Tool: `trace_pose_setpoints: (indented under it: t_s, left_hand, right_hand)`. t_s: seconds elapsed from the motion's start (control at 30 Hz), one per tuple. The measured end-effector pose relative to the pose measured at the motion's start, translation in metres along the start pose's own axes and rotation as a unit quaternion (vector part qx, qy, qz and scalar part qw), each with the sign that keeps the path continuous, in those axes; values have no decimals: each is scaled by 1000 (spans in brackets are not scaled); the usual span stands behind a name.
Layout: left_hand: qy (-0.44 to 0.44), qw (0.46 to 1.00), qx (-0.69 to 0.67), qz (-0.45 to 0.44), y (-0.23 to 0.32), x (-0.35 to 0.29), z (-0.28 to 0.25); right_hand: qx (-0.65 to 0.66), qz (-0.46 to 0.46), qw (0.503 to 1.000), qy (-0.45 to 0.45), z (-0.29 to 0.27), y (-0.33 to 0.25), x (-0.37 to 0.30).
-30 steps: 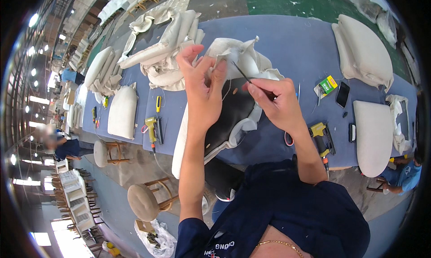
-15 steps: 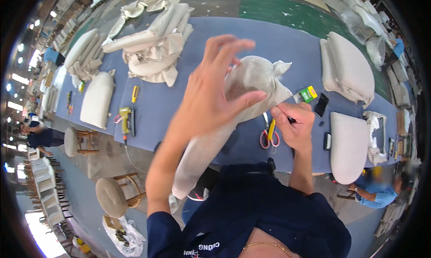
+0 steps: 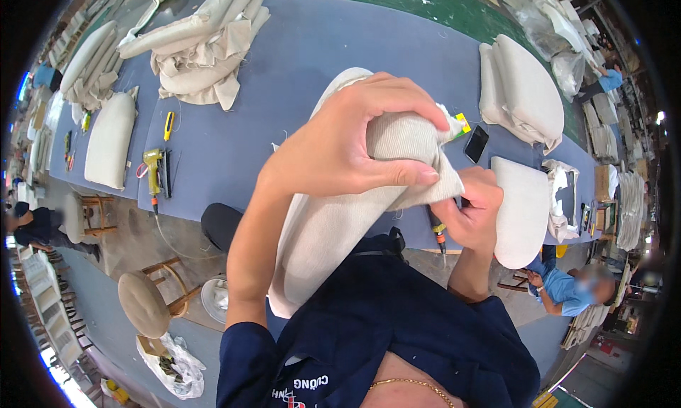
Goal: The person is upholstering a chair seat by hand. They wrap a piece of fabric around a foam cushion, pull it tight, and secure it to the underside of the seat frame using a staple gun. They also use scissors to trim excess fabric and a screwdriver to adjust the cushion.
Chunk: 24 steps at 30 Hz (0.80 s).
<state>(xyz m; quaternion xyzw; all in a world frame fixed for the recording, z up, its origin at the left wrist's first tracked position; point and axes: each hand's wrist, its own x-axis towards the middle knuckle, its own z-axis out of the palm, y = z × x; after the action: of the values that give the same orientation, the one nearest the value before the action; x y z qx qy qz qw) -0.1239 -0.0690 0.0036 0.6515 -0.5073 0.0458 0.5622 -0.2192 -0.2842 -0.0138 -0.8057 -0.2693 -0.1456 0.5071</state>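
Note:
A long beige fabric-covered cushion (image 3: 330, 227) stands slantwise before my chest, its lower end against my body. My left hand (image 3: 347, 142) curls round the rolled top end, thumb across the front and fingers over the far side. Loose fabric (image 3: 441, 184) sticks out there toward the right. My right hand (image 3: 472, 206) is closed with bent fingers at this loose edge and pinches it; the fingertips are partly hidden. Below the right hand shows a dark tool with an orange end (image 3: 438, 230); whether the hand touches it cannot be seen.
Stacked beige covers (image 3: 206, 50) lie on the blue table (image 3: 312, 35) at far left, near a flat cushion (image 3: 112, 142), a yellow-handled cutter (image 3: 169, 124) and a staple gun (image 3: 154, 170). Right are more cushions (image 3: 525, 89) and a phone (image 3: 477, 144). A co-worker (image 3: 571, 291) sits at right.
My left hand has gone from spread fingers beside the cushion to gripping its top end. The cushion is drawn nearer and tilted, now covering the scissors. The view has shifted.

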Motion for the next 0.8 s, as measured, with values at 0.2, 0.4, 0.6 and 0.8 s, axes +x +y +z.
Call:
trace_pose_setpoints:
  t_s: [0.2,0.4,0.6,0.8]
  left_hand:
    - [-42,991,-122,-36,-4,5,15]
    - [-15,998,-60,-27,-4,3,22]
    - [15,997,-71,-29,-4,-1,29]
    - [54,983,-153,-91,5,-9,18]
  right_hand:
    - [86,-47,994,-54,-13,16,-27]
    - [46,-23,999,5,-4,0,-30]
    - [43,15,996,76,15,-11,-34]
    - [125,38,987,93,34,-20,-25]
